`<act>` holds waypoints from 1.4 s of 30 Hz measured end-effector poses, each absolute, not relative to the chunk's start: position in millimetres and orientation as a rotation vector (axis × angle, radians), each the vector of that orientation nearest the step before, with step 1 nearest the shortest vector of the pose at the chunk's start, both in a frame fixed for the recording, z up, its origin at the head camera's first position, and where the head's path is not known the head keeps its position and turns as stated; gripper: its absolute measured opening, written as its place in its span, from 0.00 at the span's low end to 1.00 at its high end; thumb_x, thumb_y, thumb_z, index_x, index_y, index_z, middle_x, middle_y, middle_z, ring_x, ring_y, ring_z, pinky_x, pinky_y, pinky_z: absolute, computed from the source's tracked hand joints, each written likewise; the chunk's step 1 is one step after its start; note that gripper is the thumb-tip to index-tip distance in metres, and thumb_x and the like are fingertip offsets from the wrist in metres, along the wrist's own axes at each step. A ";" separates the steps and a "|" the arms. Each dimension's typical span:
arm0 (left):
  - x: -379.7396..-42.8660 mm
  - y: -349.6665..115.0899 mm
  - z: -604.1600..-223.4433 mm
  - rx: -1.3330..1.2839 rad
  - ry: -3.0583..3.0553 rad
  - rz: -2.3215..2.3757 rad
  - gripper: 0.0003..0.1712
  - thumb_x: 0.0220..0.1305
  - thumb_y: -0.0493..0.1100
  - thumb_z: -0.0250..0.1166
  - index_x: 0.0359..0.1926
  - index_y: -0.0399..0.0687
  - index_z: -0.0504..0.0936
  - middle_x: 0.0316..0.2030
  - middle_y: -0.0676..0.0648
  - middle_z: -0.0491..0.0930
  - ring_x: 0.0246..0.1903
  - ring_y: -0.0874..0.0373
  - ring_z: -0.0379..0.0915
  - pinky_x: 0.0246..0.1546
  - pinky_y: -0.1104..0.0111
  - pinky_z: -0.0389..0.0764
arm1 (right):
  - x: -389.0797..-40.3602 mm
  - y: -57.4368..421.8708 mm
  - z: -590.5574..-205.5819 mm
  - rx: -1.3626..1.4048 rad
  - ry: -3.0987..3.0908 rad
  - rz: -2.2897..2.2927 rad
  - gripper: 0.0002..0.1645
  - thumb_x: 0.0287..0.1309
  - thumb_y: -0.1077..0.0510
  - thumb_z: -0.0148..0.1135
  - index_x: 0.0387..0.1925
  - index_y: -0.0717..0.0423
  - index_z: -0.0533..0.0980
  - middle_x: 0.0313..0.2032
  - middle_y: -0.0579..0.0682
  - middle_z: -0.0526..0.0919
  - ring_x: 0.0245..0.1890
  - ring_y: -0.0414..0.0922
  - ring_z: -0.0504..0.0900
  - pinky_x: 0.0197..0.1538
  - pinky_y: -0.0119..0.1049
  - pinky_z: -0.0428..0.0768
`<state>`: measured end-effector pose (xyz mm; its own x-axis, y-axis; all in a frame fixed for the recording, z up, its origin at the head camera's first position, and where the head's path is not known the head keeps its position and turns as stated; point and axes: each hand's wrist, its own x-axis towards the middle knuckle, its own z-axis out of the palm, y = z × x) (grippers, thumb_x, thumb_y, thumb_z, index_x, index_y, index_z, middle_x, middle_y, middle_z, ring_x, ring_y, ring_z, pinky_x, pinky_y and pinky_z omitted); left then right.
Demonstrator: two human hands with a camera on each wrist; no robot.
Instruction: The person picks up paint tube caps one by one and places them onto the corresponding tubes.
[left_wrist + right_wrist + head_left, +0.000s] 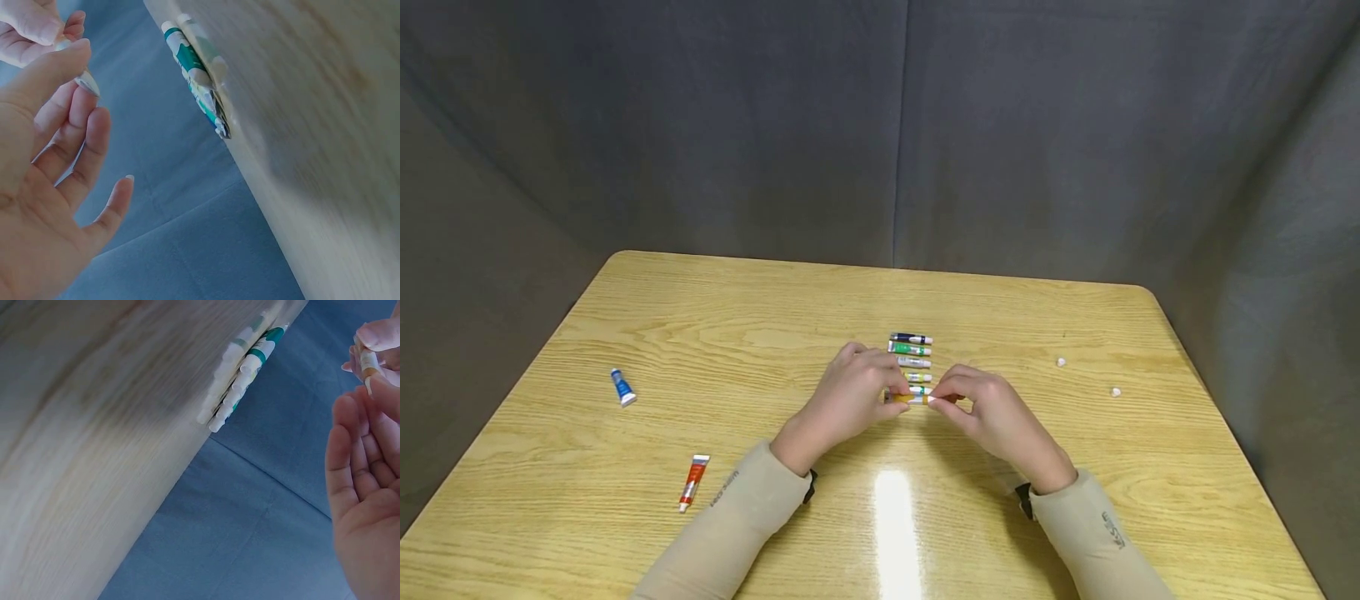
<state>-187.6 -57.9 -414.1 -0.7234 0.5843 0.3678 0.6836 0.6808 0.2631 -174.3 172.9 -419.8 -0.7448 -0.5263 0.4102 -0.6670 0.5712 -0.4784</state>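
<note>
A small ochre-yellow paint tube [913, 399] is held level between both hands, raised off the table in the wrist views. My left hand [856, 387] pinches its flat end between thumb and forefinger, the other fingers spread. At the capped end, the thumb and forefinger of my right hand [1000, 412] pinch the tip; whether the cap is on is hidden by the fingers. Just beyond lies a row of several paint tubes, among them a dark blue tube [912, 338], a green tube [910, 348] and a green-and-white tube [269, 345]. Their caps point right.
A blue paint tube [622, 387] lies at the left of the wooden table [760, 325], and a red paint tube [694, 483] nearer the front. Two small white pieces [1061, 362], possibly caps, lie at the right. Grey curtains [775, 133] hang around the table.
</note>
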 end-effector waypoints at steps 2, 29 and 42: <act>-187.9 -57.2 -415.3 -1.008 -2.649 -0.570 0.07 0.54 0.47 0.81 0.33 0.55 0.91 0.33 0.58 0.86 0.37 0.63 0.82 0.58 0.56 0.77 | -174.9 172.6 -420.9 0.981 -2.603 0.925 0.02 0.62 0.61 0.72 0.36 0.55 0.87 0.36 0.45 0.88 0.37 0.38 0.86 0.43 0.38 0.87; -206.6 -47.2 -430.3 -0.962 -2.831 -0.596 0.10 0.50 0.48 0.82 0.33 0.53 0.92 0.32 0.56 0.87 0.30 0.65 0.77 0.43 0.64 0.71 | -204.1 253.4 -399.7 0.587 -2.665 0.873 0.07 0.63 0.63 0.71 0.42 0.52 0.87 0.40 0.47 0.88 0.38 0.40 0.82 0.44 0.43 0.83; -209.3 -44.6 -433.9 -0.997 -2.835 -0.437 0.11 0.46 0.50 0.82 0.31 0.54 0.92 0.29 0.57 0.87 0.31 0.64 0.78 0.37 0.69 0.65 | -224.0 300.0 -405.9 0.424 -2.832 0.825 0.09 0.67 0.61 0.67 0.46 0.59 0.86 0.43 0.53 0.88 0.41 0.45 0.82 0.48 0.38 0.80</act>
<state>-209.3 -44.6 -433.9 -0.7795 0.5962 0.1922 0.6264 0.7438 0.2332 -224.0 300.0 -405.9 -0.9468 -0.2242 0.2310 -0.3132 0.8073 -0.5001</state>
